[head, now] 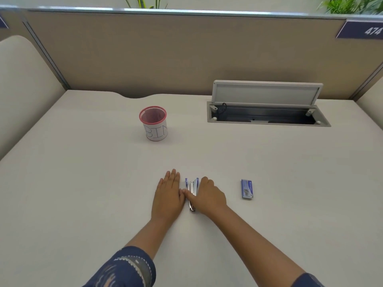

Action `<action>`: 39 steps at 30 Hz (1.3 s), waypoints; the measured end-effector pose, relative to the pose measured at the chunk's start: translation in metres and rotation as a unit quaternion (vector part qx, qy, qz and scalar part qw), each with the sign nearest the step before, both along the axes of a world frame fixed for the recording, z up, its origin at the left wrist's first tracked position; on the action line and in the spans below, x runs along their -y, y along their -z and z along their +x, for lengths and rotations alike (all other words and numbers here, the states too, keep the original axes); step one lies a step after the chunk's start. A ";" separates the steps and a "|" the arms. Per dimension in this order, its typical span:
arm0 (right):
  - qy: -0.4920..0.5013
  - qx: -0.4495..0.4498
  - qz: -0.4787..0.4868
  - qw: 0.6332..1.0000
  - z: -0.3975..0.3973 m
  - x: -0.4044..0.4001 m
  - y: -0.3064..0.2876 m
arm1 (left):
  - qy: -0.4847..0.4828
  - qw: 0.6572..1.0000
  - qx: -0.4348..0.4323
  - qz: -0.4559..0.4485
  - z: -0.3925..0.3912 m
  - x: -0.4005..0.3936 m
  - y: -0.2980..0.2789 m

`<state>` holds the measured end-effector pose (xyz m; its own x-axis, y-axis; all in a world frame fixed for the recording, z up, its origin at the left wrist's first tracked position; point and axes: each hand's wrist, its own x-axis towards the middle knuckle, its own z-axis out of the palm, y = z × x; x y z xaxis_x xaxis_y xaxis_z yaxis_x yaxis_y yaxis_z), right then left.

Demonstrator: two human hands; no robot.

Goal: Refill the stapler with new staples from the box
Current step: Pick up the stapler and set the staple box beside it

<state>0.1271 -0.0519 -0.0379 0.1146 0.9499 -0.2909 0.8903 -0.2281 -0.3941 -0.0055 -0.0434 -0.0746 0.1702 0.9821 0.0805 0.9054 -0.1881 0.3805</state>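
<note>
Stapler (192,190) on pale desk (83,162) — beige partition (165,54) behind.

We have one view only, head-worn, wide-angle, looking forward and down over the desk (83,162). Both forearms enter from 6 o'clock, close to the lens. The partition wall (165,54) stands far off at 12 o'clock.

Pale worktop (83,162), evenly lit. It is bounded at the far side by a beige fabric partition (165,54) capped with a metal rail. A cable hatch (267,114) is set into the worktop, lid raised. Green plants (350,5) are seen beyond the partition. A numbered plate (362,30) reads 474.
</note>
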 end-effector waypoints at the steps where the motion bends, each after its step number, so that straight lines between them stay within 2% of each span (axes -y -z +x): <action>1: 0.003 -0.006 -0.007 1.000 0.000 -0.001 -0.001 | -0.001 1.000 0.002 -0.001 0.000 0.000 0.000; 8: 0.033 -0.046 -0.017 0.998 0.000 -0.002 -0.010 | 0.005 1.000 -0.010 0.002 -0.002 0.000 0.002; 14: 0.077 -0.180 0.003 0.981 0.014 0.009 -0.011 | 0.002 1.000 -0.003 0.008 -0.001 0.001 0.001; 19: 0.145 -0.356 0.069 0.921 0.027 0.020 -0.013 | 0.003 1.000 -0.009 0.014 -0.001 0.001 0.002; 25: 0.159 -0.519 0.073 0.836 0.032 0.017 -0.027 | 0.001 1.000 -0.009 0.012 -0.001 0.001 0.002; 30: 0.160 -0.558 0.055 0.812 0.030 0.013 -0.042 | -0.002 1.000 -0.014 0.012 0.000 0.000 0.002; 35: 0.116 -0.560 0.054 0.818 0.027 0.012 -0.056 | -0.002 1.000 -0.020 0.012 0.000 0.000 0.002; 39: 0.084 -0.551 0.098 0.824 0.025 0.013 -0.059 | -0.003 1.000 -0.020 0.011 0.000 0.000 0.002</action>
<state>0.1522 -0.0654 0.0211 0.0174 0.9888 -0.1481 -0.0714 -0.1465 -0.9866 -0.0058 -0.0437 -0.0762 0.1678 0.9813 0.0947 0.9207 -0.1903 0.3408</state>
